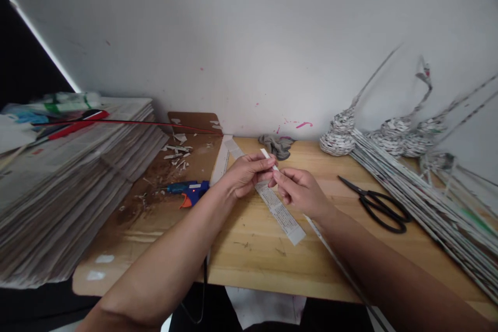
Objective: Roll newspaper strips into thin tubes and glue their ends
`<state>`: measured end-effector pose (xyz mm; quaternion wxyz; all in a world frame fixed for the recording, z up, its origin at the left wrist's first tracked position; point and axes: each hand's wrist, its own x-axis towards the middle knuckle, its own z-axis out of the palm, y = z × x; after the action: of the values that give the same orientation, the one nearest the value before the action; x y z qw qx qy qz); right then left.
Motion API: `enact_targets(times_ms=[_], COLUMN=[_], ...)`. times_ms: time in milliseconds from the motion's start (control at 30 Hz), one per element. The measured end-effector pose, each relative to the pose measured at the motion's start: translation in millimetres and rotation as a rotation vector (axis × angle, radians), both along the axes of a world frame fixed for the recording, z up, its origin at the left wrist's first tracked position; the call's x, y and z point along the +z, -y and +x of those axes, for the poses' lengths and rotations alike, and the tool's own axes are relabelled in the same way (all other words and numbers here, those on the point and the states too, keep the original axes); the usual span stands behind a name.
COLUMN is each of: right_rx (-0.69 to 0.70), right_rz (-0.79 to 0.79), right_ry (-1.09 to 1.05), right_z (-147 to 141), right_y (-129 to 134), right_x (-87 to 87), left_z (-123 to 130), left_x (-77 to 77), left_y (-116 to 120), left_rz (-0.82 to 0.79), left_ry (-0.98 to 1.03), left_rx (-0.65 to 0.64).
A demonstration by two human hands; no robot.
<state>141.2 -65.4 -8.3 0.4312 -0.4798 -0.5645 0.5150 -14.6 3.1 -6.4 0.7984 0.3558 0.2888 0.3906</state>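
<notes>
Above the middle of the wooden table, my left hand (246, 175) pinches a thin rolled paper tube (265, 153) near its white end. The fingers of my right hand (299, 190) close on the same tube just beside it, almost touching my left fingertips. A long thin paper length (322, 241) runs from below my right hand toward the lower right, partly behind the forearm; it seems to be the same tube. Beneath both hands, a flat printed newspaper strip (280, 211) lies diagonally on the table. Black-handled scissors (375, 202) rest to the right.
A blue glue gun (196, 191) with a red light lies on stained cardboard (155, 218) with paper scraps. Stacked newspapers (97, 166) fill the left. At right are many paper tubes (420, 207) and several woven paper forms (337, 140). A grey rag (278, 145) sits by the wall.
</notes>
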Motion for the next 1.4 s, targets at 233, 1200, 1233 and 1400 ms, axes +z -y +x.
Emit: enact_targets(times_ms=[233, 1200, 1233, 1400], right_rx=[0.129, 0.117, 0.141, 0.228], right_rz=[-0.281, -0.162, -0.166, -0.202], right_ry=[-0.303, -0.233, -0.242, -0.321], right_z=[0, -3, -3, -2], right_y=[-2, -1, -1, 0], right_x=[2.2, -2.7, -3.6, -6.0], left_z=[-2, -1, -1, 0], left_x=[-0.9, -9.9, -10.3, -9.8], left_y=[1, -1, -1, -1], left_rz=[0.071, 0.116, 0.11, 0.069], left_ry=[-0.029, -0.004, -0.003, 0.016], left_rx=[-0.08, -0.092, -0.094, -0.077])
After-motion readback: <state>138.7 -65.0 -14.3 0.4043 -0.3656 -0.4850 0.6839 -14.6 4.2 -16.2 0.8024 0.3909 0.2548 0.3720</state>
